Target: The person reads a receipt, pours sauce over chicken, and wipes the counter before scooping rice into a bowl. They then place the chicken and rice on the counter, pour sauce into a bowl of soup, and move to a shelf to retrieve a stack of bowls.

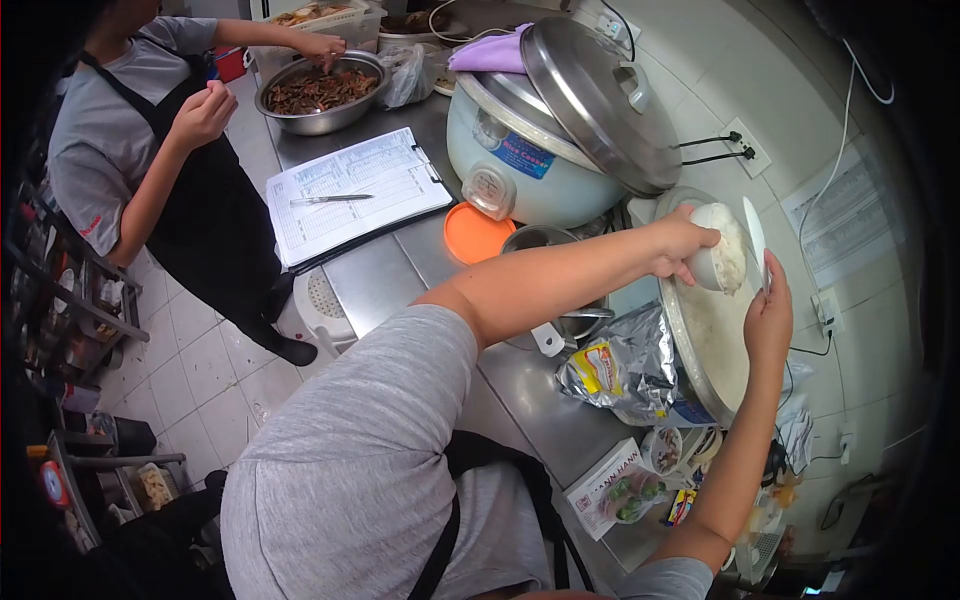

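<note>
My left hand [684, 245] grips a small white bowl [707, 262] with white rice [730, 258] in it, tilted over an uncovered rice cooker [690, 350]. My right hand [768, 315] is closed round the handle of a white rice paddle [755, 232], its flat blade raised close beside the bowl's mouth. Pale rice [722, 335] shows inside the cooker below both hands. Against the cooker's near side lies a crumpled silver foil bag [640, 368] with a yellow and red label.
A second rice cooker [520, 165] carries a tilted metal lid [600, 105] and purple cloth [492, 52]. Nearby are a clipboard [350, 195] with a pen and an orange lid [478, 232]. Across the counter, a co-worker [150, 130] reaches into a metal bowl [322, 122] of dark food.
</note>
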`<state>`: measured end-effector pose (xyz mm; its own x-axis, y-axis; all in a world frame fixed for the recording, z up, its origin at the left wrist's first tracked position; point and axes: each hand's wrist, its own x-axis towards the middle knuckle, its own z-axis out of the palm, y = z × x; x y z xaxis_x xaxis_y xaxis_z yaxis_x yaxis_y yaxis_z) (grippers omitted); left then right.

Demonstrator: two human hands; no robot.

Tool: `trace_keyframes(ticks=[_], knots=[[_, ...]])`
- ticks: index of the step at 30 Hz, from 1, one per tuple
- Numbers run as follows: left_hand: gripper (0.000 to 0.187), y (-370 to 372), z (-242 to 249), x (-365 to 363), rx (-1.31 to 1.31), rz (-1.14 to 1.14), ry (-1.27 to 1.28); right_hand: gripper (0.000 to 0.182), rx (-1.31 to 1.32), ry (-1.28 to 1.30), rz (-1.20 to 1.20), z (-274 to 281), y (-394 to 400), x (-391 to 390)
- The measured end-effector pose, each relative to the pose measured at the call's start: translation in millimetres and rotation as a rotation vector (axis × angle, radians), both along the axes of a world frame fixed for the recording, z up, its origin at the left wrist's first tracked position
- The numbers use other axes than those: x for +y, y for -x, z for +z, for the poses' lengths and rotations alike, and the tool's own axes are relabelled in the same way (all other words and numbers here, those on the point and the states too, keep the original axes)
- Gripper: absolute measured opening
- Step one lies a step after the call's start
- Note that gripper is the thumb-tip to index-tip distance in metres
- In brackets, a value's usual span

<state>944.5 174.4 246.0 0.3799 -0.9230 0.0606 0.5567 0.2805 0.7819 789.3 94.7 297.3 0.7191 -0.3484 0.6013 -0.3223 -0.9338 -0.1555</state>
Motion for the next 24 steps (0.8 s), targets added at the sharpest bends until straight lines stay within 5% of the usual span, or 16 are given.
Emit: trace_keyframes(ticks=[5, 11, 14, 19, 21, 24], knots=[[0.051, 1, 2, 8, 0.071, -0.025, -0.009, 0.049, 0.171, -0.023, 0.097, 9, 8, 10], [0.039, -18, -10, 4, 0.200, -0.235, 0.100, 0.047, -0.008, 0.104, 0.287, -7, 29, -1], [0.041, -8, -5, 11, 0.251, -0.281, 0.119, 0.046, -0.054, -0.036, 0.285, -12, 24, 6], [0.044, -1, -5, 15, 0.060, -0.203, 0.236, 0.046, 0.001, -0.081, 0.233, -10, 23, 3], [0.040, -3, -8, 12, 0.085, -0.180, 0.301, 0.048, -0.084, -0.161, 0.212, -13, 25, -6], [0.039, 2, -9, 6, 0.089, -0.039, 0.306, 0.051, -0.305, -0.928, 0.004, -11, 27, -10]])
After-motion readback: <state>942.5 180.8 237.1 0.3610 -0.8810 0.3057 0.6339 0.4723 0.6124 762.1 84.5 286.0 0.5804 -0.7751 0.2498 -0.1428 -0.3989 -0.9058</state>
